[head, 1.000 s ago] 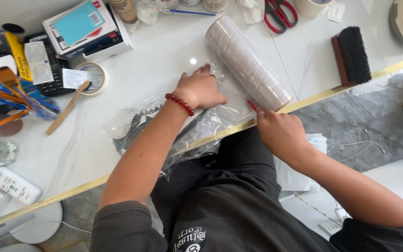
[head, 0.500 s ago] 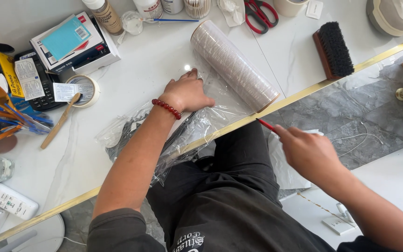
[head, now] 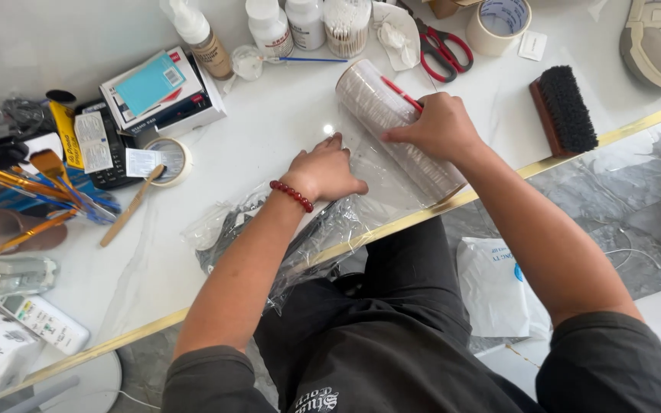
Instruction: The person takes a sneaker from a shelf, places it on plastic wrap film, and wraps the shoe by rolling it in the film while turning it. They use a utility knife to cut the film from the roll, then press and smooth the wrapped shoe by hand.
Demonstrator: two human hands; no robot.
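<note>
- The roll of clear wrap (head: 392,122) looks light and slippery; grab its round middle.
- The right hand (head: 437,126) curls fingers around it, also pinching a thin red tool (head: 401,93).
- The left hand (head: 327,168) lies flat, fingers spread, holding soft film (head: 323,229) on the counter (head: 269,130).

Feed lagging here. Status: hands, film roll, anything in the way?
Left hand flat on pulled-out film. Right hand on clear film roll, holding thin red tool. Black brush beside, apart.
</note>
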